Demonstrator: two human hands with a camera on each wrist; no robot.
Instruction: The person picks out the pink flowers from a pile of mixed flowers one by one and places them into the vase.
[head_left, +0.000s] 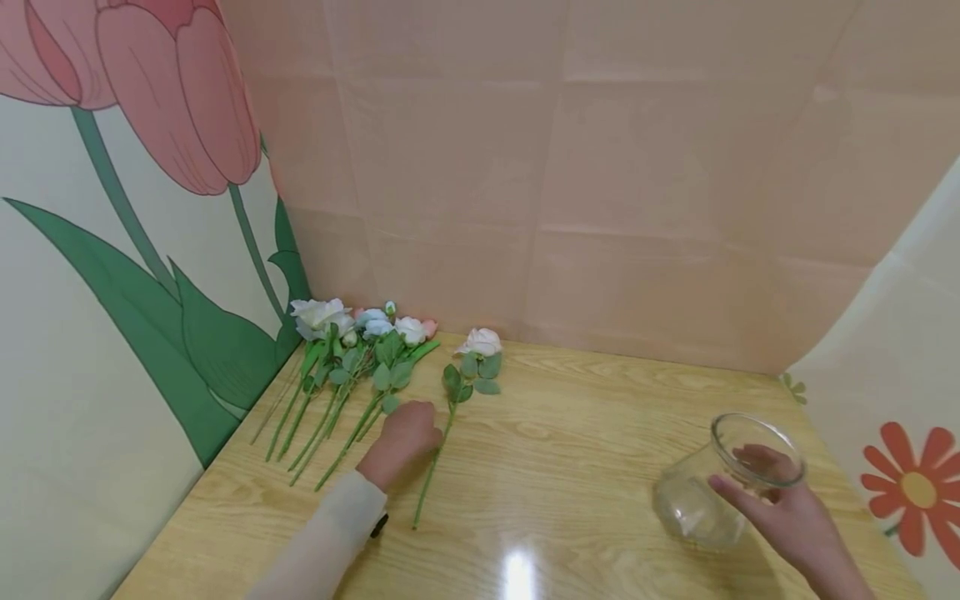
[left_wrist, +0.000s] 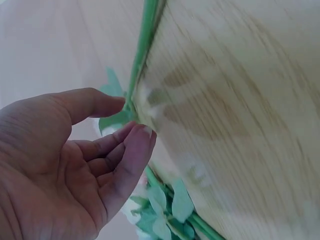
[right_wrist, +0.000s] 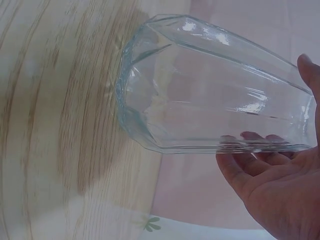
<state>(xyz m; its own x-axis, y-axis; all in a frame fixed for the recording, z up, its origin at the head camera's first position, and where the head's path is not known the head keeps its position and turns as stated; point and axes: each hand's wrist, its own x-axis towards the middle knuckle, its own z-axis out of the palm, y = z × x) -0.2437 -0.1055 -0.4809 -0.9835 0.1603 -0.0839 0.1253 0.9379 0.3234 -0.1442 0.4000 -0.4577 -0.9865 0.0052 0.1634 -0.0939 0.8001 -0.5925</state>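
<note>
A pale pink rose (head_left: 480, 342) with a green leafy stem lies by itself on the wooden table. Beside its stem is my left hand (head_left: 405, 442), and the left wrist view shows a gap between thumb and loosely bent fingers (left_wrist: 131, 155). The green stem (left_wrist: 142, 47) passes just beyond the fingertips there, not gripped. On the right, my right hand (head_left: 798, 517) holds a clear faceted glass vase (head_left: 693, 500) near its rim, thumb on one side and fingers on the other. The vase leans, mouth toward the hand; whether its base touches the table I cannot tell.
Several artificial flowers (head_left: 382, 329), white, light blue and pink, lie side by side at the table's back left, stems toward the front. A plain pinkish backdrop (head_left: 540, 167) hangs behind the table (head_left: 570, 467). Printed floral cloths (head_left: 75, 350) flank it.
</note>
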